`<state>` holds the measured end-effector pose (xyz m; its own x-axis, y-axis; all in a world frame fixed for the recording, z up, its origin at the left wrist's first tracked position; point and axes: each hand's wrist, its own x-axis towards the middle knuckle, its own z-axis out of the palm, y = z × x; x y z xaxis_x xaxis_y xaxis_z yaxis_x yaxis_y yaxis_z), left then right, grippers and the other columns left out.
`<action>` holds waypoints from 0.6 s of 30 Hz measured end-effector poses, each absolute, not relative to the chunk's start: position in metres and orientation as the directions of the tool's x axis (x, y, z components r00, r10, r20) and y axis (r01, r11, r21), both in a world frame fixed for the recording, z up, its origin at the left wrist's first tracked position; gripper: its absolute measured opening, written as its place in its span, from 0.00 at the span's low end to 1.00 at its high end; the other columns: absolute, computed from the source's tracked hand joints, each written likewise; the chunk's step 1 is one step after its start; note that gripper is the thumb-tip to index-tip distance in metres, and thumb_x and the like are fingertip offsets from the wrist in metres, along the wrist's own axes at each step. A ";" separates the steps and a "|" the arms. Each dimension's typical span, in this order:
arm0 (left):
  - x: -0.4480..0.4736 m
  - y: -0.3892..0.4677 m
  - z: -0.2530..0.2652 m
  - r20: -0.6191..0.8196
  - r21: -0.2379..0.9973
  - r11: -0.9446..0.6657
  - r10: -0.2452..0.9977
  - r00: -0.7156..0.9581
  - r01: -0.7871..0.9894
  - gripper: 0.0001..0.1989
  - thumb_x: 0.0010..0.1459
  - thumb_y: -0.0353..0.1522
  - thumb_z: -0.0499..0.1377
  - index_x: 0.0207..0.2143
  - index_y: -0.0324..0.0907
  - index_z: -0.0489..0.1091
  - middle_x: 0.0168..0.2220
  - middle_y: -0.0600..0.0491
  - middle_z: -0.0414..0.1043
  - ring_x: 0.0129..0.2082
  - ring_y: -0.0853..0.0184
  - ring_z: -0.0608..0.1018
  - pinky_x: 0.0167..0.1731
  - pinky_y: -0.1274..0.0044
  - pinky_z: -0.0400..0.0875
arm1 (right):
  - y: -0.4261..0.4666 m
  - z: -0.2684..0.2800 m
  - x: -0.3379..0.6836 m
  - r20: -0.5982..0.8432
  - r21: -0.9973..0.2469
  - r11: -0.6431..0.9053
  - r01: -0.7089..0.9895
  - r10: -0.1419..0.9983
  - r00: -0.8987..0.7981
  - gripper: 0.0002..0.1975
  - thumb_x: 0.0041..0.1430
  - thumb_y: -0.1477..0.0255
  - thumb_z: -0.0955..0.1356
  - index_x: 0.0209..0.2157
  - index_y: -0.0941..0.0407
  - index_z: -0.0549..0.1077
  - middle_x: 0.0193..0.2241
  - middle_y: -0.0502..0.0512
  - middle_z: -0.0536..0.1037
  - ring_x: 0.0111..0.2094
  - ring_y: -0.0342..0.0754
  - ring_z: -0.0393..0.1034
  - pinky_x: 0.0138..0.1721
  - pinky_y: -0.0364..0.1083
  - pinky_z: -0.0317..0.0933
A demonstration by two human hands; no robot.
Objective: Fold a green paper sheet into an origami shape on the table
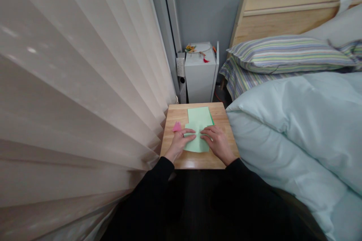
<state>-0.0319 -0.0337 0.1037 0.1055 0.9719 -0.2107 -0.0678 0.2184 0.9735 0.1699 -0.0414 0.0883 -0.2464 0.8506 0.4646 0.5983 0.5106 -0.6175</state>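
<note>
- Wooden table [174, 112] stands between a pleated curtain [118, 71] and a pale-blue duvet [271, 131].
- On it, left hand [181, 141] and right hand [217, 141] each pinch a light-green sheet [199, 145] near its middle.
- Another green sheet [198, 114] lies just beyond; pink paper [177, 126] lies beside the left hand.

Paper sheets [199, 144] on table [198, 161], between curtain [98, 83] and bed [277, 20]

bedroom; wooden headboard [277, 22]; striped pillow [291, 54]; pale-blue duvet [294, 120]
</note>
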 end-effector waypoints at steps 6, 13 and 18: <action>-0.031 -0.033 0.102 -0.288 0.930 0.299 0.954 0.082 -0.215 0.20 0.39 0.40 0.74 0.32 0.42 0.73 0.30 0.54 0.76 0.30 0.66 0.77 0.34 0.74 0.71 | -0.045 0.094 0.166 0.453 -0.774 0.448 0.448 0.886 -0.102 0.11 0.65 0.64 0.71 0.46 0.52 0.79 0.55 0.60 0.77 0.56 0.57 0.71 0.60 0.58 0.63; -0.031 -0.031 0.099 -0.143 0.990 0.144 0.987 -0.074 0.005 0.17 0.45 0.42 0.73 0.29 0.41 0.73 0.42 0.46 0.79 0.48 0.56 0.78 0.46 0.69 0.72 | -0.048 0.090 0.163 0.338 -0.879 0.275 0.389 0.935 0.103 0.20 0.60 0.60 0.73 0.51 0.53 0.76 0.64 0.65 0.66 0.64 0.62 0.63 0.60 0.61 0.64; -0.033 -0.029 0.102 -0.045 0.987 0.059 0.994 -0.095 0.152 0.11 0.47 0.37 0.73 0.31 0.41 0.79 0.53 0.44 0.76 0.62 0.50 0.70 0.58 0.64 0.65 | -0.043 0.089 0.168 0.033 -0.999 0.033 -0.006 0.999 0.012 0.34 0.54 0.58 0.75 0.60 0.54 0.68 0.48 0.63 0.80 0.46 0.58 0.77 0.43 0.57 0.75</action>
